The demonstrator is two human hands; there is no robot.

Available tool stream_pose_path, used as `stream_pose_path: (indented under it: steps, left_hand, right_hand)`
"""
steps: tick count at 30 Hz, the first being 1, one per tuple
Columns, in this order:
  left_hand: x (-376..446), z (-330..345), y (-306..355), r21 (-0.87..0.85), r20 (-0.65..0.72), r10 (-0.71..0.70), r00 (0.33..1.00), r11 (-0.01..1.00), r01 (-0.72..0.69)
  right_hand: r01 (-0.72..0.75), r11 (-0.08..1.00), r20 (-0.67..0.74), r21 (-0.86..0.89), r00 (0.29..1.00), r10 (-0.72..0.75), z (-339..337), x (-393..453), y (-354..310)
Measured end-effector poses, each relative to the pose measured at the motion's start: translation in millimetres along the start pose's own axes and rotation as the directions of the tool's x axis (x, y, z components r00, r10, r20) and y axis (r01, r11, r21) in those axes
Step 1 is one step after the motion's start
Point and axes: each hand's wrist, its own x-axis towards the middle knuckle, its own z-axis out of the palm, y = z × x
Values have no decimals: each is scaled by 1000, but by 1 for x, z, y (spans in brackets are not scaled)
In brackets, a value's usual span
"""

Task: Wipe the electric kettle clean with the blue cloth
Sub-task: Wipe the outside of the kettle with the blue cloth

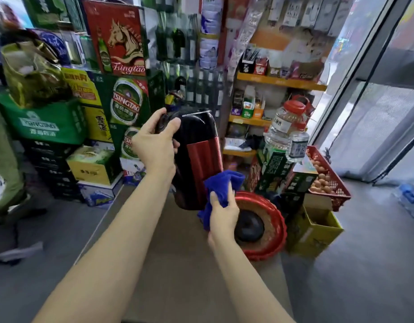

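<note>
A tall electric kettle with a glossy black top and base and a red ribbed metal band around its middle (196, 157) is held up in the air, clear of the brown surface (178, 264) below it. Its dark handle near the top is gripped by the left hand (156, 145), whose fingers are wrapped around the handle and whose thumb lies across the top. The kettle is tilted slightly, its base towards the camera.

A bunched blue terry cloth (218, 190) is clutched in the right hand (223, 214), fingers closed over its folds. The cloth is pressed against the lower right side of the kettle, where the red band meets the black base.

Just beyond the right hand, a round red plastic tray with a scalloped rim (268, 248) lies on the surface, with a dark disc at its centre. Green and red beer cartons (126, 101) are stacked behind the kettle to the left, a red crate of eggs (327, 180) sits to the right, and yellow shelves of small packets (280, 81) stand behind.
</note>
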Motion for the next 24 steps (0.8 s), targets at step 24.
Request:
stream_pose_path:
  steps: [24]
  left_hand:
    - [-5, -90, -252, 572, 185, 292, 938, 745, -344]
  right_hand:
    - [-679, 526, 200, 513, 690, 696, -64, -41, 95]
